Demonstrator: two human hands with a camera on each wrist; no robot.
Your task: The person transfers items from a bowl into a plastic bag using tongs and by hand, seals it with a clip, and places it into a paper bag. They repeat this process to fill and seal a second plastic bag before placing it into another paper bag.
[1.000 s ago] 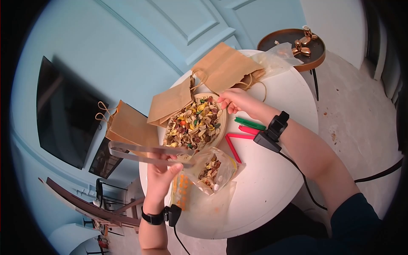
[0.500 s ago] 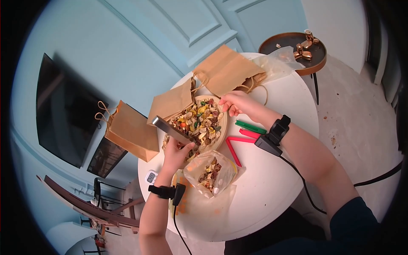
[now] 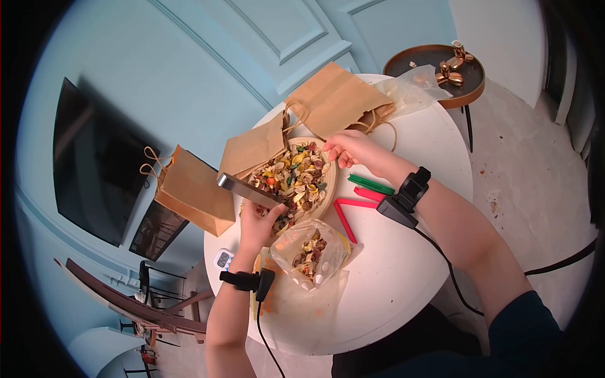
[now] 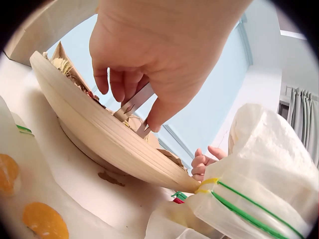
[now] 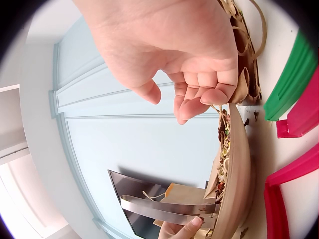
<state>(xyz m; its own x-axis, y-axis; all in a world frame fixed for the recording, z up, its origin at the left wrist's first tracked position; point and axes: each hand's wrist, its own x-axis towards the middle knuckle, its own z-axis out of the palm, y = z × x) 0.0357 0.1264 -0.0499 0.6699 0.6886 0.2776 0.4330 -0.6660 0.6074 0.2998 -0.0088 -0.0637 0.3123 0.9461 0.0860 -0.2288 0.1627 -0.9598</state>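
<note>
My left hand (image 3: 254,227) grips metal tongs (image 3: 252,192), thumb on one arm and fingers on the other. The tips of the tongs dip into dried potpourri (image 3: 296,173) that fills a wooden bowl (image 3: 332,189). In the left wrist view, the tongs (image 4: 135,102) reach down behind the bowl's near wall (image 4: 114,137). My right hand (image 3: 356,151) hovers by the bowl's far right rim, fingers loosely bent and nothing in them. Before the bowl stands an opened clear zip bag (image 3: 340,252) with some potpourri inside.
Brown paper bags (image 3: 334,97) lie behind the bowl, and another (image 3: 192,192) stands at the left. Green (image 3: 370,184) and red (image 3: 345,220) plastic strips lie on the right. A flat bag with orange prints (image 3: 302,309) and a small white timer (image 3: 223,259) are in front.
My left hand has carried the tongs from above the zip bag to the bowl, turning their tips down into the potpourri. My right hand has stayed by the rim.
</note>
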